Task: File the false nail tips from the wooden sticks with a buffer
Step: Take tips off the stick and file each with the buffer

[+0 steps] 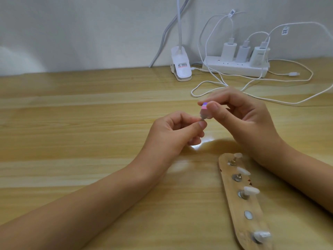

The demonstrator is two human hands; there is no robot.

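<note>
Wooden desk (pixel 90 109) against white wall (pixel 81 29)

The left hand (pixel 173 134) pinches a small part (pixel 202 120), too blurred to identify, between thumb and forefinger above the counter (pixel 90 123). The right hand (pixel 243 114) grips a pink, purple and white buffer block (pixel 205 109), its lower end touching that part. Near the right forearm lies a wooden stick (pixel 232 204) carrying four false nail tips (pixel 251 190) on metal studs and one bare metal disc (pixel 248 214).
</note>
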